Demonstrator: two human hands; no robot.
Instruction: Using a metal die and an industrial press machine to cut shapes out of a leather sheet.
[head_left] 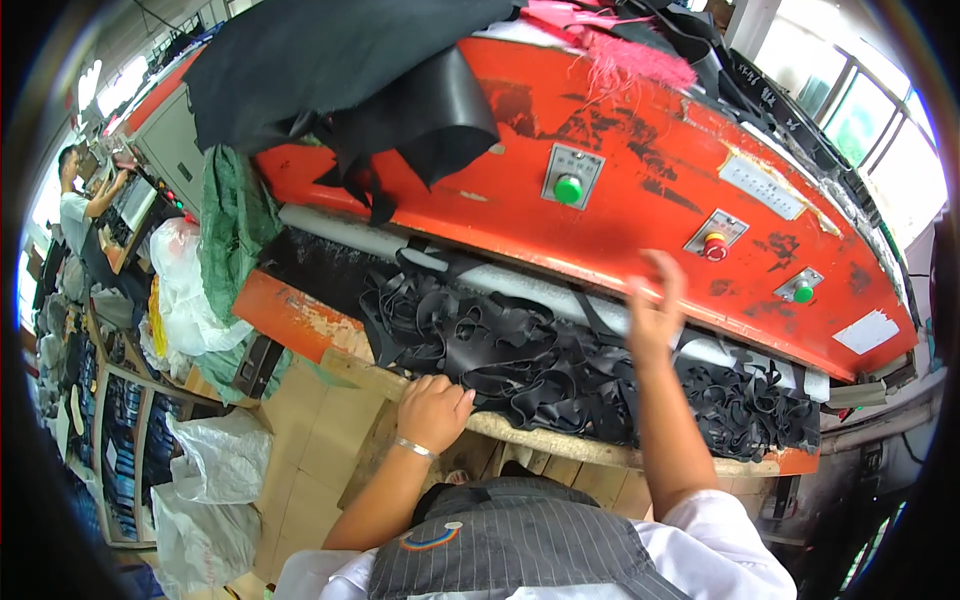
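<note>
My left hand (436, 412) rests at the front wooden edge (540, 437) of the machine's bed, its fingers bent together. Whatever lies under those fingers is hidden. Raised over the right part of the bed, my right hand (655, 305) has its fingers apart and nothing visible in them. It is slightly blurred and close to the lower part of the red machine front (620, 240). A tangled heap of black leather-like scraps (500, 340), full of cut-out loops, covers the bed between and beside my hands. Behind it runs a pale bar (520, 285).
The machine front carries a green button (568, 189), a red button (715, 248) and another green button (803, 291). Black sheet material (330, 70) drapes over its top left. White plastic bags (215, 480) stand at left. Farther off, a person (78, 215) works at another machine.
</note>
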